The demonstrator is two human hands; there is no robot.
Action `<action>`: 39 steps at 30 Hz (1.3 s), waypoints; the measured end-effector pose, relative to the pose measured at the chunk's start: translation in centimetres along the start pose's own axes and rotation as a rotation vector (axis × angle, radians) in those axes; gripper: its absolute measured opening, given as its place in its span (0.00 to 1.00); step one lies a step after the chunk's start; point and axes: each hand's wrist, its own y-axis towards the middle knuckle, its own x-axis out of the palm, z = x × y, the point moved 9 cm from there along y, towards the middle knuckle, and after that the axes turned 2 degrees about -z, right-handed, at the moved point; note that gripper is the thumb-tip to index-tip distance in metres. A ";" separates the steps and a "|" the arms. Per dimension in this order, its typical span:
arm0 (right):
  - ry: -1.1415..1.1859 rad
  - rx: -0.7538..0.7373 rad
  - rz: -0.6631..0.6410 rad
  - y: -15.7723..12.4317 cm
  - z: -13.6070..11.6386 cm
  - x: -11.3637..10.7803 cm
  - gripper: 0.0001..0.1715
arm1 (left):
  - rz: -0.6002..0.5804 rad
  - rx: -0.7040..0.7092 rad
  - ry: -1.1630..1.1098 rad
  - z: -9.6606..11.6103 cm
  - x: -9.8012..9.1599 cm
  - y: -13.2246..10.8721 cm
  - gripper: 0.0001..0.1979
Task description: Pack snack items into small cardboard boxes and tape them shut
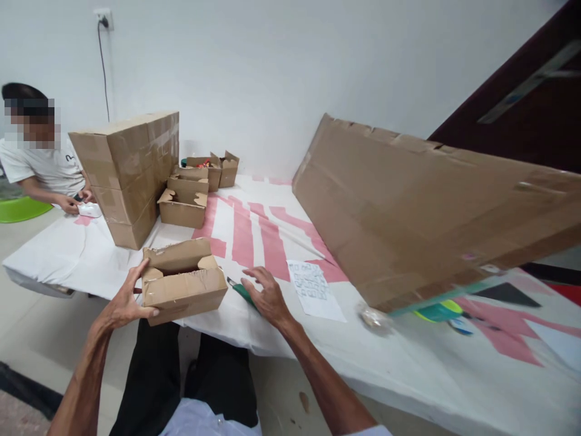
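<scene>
My left hand [129, 300] grips the left end of a small open-topped cardboard box [186, 290], thumb low on its near side and fingers at the upper corner. The box is tilted at the table's front edge, flaps raised and its inside partly in shadow. To its right is a utility knife [242, 292] with a green handle, its tip pointing at the box. Over the knife is my right hand [267, 297], fingers apart and thumb close to the handle; part of the handle is hidden beneath the hand. A printed sheet [313, 289] lies right of that hand.
Stacked taped cartons [131, 175] stand at the left, with several small open boxes [184, 209] behind. A large cardboard sheet [408, 218] leans across the right side. A clear tape roll [374, 318] lies near it. Another person [45, 163] sits far left.
</scene>
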 end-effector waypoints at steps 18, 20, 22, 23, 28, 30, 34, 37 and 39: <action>-0.187 -0.599 -0.258 0.5 -15.0 3.3 0.03 | -0.079 -0.015 -0.125 -1.5 0.4 -0.1 0.71; -0.231 -0.638 -0.290 -0.4 -15.4 3.2 0.03 | -0.124 -0.016 -0.190 -2.0 0.3 -0.1 0.72; -0.270 -0.660 -0.331 -1.2 -15.6 3.2 0.03 | -0.143 -0.019 -0.266 -2.1 0.3 -0.2 0.70; -0.279 -0.660 -0.352 -1.5 -15.6 3.3 0.02 | -0.138 -0.028 -0.296 -2.0 0.2 -0.2 0.68; -0.168 -0.610 -0.403 -2.3 -15.2 3.0 0.10 | -0.077 -0.090 -0.180 -0.6 0.5 -0.5 0.67; -0.110 -0.592 -0.408 -2.2 -15.0 2.9 0.07 | -0.062 -0.090 -0.101 0.0 0.6 -0.6 0.68; -0.027 -0.535 -0.385 -1.0 -14.4 2.6 0.05 | -0.064 -0.083 -0.064 0.3 0.7 -0.6 0.66; -0.014 -0.481 -0.325 0.6 -13.7 2.2 0.10 | -0.074 -0.045 -0.042 0.6 0.5 -0.4 0.63; -0.069 -0.488 -0.345 1.3 -13.4 2.7 0.12 | -0.094 0.002 0.000 1.2 0.5 -0.2 0.59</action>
